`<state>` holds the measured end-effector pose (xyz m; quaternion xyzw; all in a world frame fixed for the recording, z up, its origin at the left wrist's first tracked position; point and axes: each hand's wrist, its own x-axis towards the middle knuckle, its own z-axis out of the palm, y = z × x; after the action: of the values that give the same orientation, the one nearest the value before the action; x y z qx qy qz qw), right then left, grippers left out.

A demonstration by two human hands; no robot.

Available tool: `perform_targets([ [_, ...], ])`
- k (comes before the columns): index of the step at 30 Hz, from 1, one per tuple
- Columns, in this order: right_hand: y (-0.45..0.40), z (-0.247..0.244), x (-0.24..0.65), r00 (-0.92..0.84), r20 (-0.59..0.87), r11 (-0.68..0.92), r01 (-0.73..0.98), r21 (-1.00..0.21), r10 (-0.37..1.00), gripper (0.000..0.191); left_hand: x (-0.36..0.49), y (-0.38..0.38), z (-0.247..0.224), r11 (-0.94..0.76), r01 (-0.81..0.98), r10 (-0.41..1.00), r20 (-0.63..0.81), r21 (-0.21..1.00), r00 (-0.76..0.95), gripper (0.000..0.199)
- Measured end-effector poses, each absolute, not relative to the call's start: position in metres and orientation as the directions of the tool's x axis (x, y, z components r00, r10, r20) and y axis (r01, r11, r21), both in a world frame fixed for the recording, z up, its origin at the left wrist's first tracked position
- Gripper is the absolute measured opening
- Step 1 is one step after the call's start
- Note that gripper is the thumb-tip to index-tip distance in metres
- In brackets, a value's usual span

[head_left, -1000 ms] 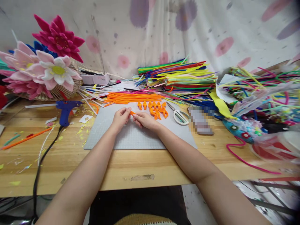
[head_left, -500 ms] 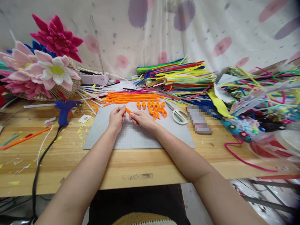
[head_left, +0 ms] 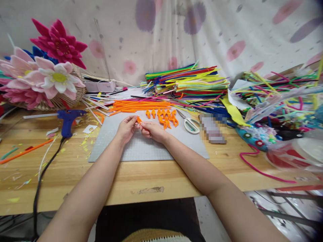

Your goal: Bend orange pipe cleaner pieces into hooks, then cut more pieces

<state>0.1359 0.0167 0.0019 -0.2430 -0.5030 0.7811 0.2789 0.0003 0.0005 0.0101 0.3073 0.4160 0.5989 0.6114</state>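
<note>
Between my hands, above the grey cutting mat [head_left: 106, 148], is a short orange pipe cleaner piece [head_left: 139, 119]. My left hand [head_left: 127, 129] pinches it from the left, thumb and fingers together. From the right, my right hand [head_left: 153, 131] is closed on its other end, so part of the piece is hidden by fingertips. Several small bent orange pipe cleaner shapes [head_left: 166, 117] lie on the mat just beyond my right hand. Behind them, a row of straight orange pipe cleaners [head_left: 141, 105] lies along the mat's far edge. Scissors [head_left: 190, 125] with white handles rest at the mat's right side.
A blue glue gun [head_left: 67, 122] with a black cord lies left of the mat. Pipe cleaner bundles [head_left: 186, 80] are stacked at the back. Fuzzy flowers [head_left: 59, 78] stand at the left. A blurred-out flat object [head_left: 213, 129] and a plastic tub [head_left: 292, 153] are at the right.
The orange piece has tilted from nearly level to steeper between my fingertips, and my hands have drawn slightly closer together. The whole view has shifted a little.
</note>
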Motion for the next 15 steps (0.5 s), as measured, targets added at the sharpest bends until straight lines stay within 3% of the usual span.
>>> perform_targets([
  [6, 0.0188, 0.0045, 0.1382, -0.782, -0.121, -0.418, -0.189, -0.888, 0.611, 0.026, 0.0012, 0.0003, 0.0136, 0.1, -0.469, 0.986, -0.149, 0.878, -0.069, 0.02],
  [11, 0.019, 0.0026, 0.1376, -0.767, -0.093, -0.383, -0.207, -0.9, 0.634, 0.026, 0.0003, 0.0014, 0.0109, 0.066, -0.436, 0.991, -0.11, 0.898, -0.076, 0.022],
  [15, 0.0172, 0.0018, 0.1352, -0.748, -0.06, -0.304, -0.194, -0.933, 0.661, 0.026, -0.0005, 0.0017, 0.009, 0.035, -0.3, 0.998, -0.048, 0.953, -0.035, 0.023],
])
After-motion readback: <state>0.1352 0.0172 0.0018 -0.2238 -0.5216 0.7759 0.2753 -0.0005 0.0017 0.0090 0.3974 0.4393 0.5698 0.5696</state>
